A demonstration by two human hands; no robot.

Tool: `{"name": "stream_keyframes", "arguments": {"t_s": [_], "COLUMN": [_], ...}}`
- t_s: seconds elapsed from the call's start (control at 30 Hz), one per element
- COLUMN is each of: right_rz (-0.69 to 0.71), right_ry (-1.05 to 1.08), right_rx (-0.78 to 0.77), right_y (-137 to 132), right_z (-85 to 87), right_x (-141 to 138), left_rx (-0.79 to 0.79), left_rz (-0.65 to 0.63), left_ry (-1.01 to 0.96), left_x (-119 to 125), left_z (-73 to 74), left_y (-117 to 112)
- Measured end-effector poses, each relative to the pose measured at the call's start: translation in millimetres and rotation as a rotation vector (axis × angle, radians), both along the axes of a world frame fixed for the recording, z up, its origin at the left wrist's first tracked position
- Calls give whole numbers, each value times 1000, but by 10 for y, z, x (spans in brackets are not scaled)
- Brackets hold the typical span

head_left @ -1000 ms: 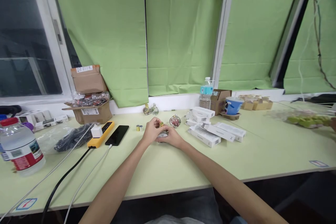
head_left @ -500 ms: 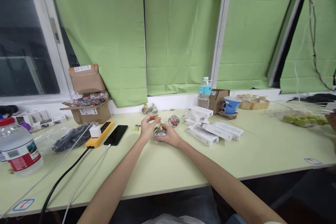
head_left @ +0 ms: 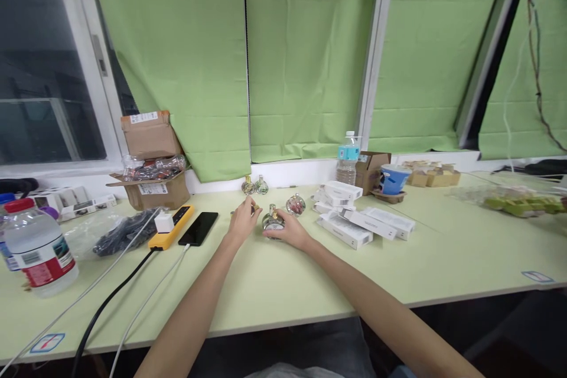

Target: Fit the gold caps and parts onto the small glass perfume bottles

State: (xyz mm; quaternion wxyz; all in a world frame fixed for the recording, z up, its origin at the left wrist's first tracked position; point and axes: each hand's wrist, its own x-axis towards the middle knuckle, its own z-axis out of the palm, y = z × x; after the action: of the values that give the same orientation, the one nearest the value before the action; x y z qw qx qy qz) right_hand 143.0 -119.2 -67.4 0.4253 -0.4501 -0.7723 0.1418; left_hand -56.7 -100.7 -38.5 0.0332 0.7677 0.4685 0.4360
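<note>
My right hand [head_left: 290, 229] is wrapped round a round clear glass perfume bottle [head_left: 272, 223] with a gold neck, upright on the table. To its left, my left hand [head_left: 243, 221] is closed, and a small gold cap [head_left: 254, 209] shows at its fingertips. Those fingers are low over the table, apart from the bottle, and partly cover gold pieces lying there. A perfume bottle with pink-red contents [head_left: 295, 205] is just beyond my right hand. Two more perfume bottles [head_left: 254, 186] stand near the wall.
White boxes [head_left: 354, 215] are piled on the right, with a water bottle [head_left: 348, 156] and blue tub [head_left: 394, 179] behind. On the left are a phone [head_left: 198, 229], yellow power strip [head_left: 170, 229], cables, a cardboard box [head_left: 153, 192] and a large red-capped bottle [head_left: 39, 248].
My left hand has left the top of the perfume bottle and moved left and down toward the gold pieces. My right hand keeps its hold on the bottle.
</note>
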Motion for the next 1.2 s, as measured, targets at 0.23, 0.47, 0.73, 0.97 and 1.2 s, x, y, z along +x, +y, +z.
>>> {"name": "stream_keyframes", "arguments": {"t_s": [0.23,0.47,0.73,0.97,1.2], "right_rz": [-9,14,9,-14,-13], "right_ry": [4,21,21,21,11], "right_rx": [-18,-35,-40,-46,-37], "right_y": [-24,-28,-21,-12,-18], "right_z": [17,25,18,13,23], "right_x": [4,7,10,9,15], "left_rx": [138,114,80,98,23], "left_rz": [124,192,224,173,165], "left_ry": [10,-58,-142,-177,-218], "left_x": [-190,-477,-552,-610,-698], "left_z": [132,-24,-49,-104,-238], "left_y": [57,259,341,368,452]}}
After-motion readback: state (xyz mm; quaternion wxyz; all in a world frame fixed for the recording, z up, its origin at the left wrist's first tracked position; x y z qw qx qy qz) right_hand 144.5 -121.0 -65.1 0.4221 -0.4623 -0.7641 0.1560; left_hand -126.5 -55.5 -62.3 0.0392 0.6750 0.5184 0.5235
